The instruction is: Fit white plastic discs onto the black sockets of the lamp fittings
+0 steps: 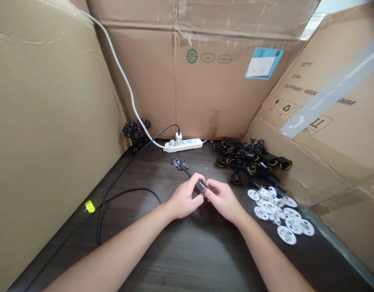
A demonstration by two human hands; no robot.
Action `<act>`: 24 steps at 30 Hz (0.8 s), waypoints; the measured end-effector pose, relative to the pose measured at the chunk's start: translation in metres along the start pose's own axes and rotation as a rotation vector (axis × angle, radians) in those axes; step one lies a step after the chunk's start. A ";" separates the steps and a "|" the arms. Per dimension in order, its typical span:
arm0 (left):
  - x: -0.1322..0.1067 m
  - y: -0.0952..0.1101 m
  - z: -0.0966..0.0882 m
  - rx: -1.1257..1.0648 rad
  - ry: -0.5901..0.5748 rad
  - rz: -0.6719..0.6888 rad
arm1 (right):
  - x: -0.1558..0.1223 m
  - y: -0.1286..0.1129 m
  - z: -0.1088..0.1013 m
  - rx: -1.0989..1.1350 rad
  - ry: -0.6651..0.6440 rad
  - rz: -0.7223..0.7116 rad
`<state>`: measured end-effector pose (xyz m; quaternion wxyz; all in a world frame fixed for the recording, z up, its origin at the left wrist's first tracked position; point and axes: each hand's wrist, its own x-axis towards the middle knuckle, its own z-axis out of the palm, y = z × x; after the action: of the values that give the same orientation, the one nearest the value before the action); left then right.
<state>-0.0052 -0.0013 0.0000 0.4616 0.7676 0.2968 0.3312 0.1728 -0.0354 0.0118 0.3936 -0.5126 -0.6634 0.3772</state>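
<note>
My left hand [183, 199] and my right hand [223, 199] meet over the middle of the dark wooden table [187, 251]. Both pinch a small black cylindrical part [200, 187] between their fingertips. A thin black lead runs from that part back to a small black connector [180, 164] lying on the table behind it. To the right of my right hand lies a cluster of several white round discs [279, 213]. Behind the discs sits a heap of black parts with yellow-ringed wires [250, 160].
Large cardboard boxes [47, 121] wall in the table on the left, back and right. A white power strip [183, 144] with a white plug and cable lies at the back. A black cable [126, 194] with a yellow tag [90, 206] loops over the left side. More black parts [135, 132] sit in the back-left corner.
</note>
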 end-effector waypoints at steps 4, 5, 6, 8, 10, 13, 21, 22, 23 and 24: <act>0.000 -0.004 0.002 0.052 0.010 -0.027 | 0.000 0.000 0.001 -0.030 0.027 -0.003; 0.001 -0.004 0.003 0.059 0.016 -0.029 | 0.000 0.001 0.002 -0.016 0.016 -0.005; 0.001 -0.004 0.003 0.060 0.020 -0.028 | 0.000 0.002 0.002 -0.003 0.001 -0.004; 0.001 -0.003 0.002 0.057 0.016 -0.021 | 0.000 0.003 0.001 0.013 -0.030 0.007; 0.001 -0.001 0.000 0.051 0.001 -0.009 | 0.000 0.005 0.000 0.017 -0.050 0.020; 0.001 0.000 0.000 0.015 -0.011 0.007 | 0.001 0.005 -0.003 0.027 -0.058 0.018; 0.003 -0.003 0.003 -0.025 0.023 -0.034 | 0.001 0.003 -0.001 -0.014 -0.021 0.033; 0.003 -0.003 0.003 -0.013 0.027 -0.036 | 0.001 0.003 0.000 -0.022 -0.024 0.039; 0.003 -0.004 0.003 0.001 0.030 -0.039 | 0.001 0.003 0.001 -0.030 -0.027 0.041; 0.002 -0.004 0.003 0.018 0.033 -0.040 | 0.001 0.003 0.002 -0.036 -0.027 0.038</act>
<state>-0.0019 0.0003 -0.0037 0.4561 0.7600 0.3229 0.3319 0.1723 -0.0343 0.0083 0.3681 -0.5271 -0.6654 0.3794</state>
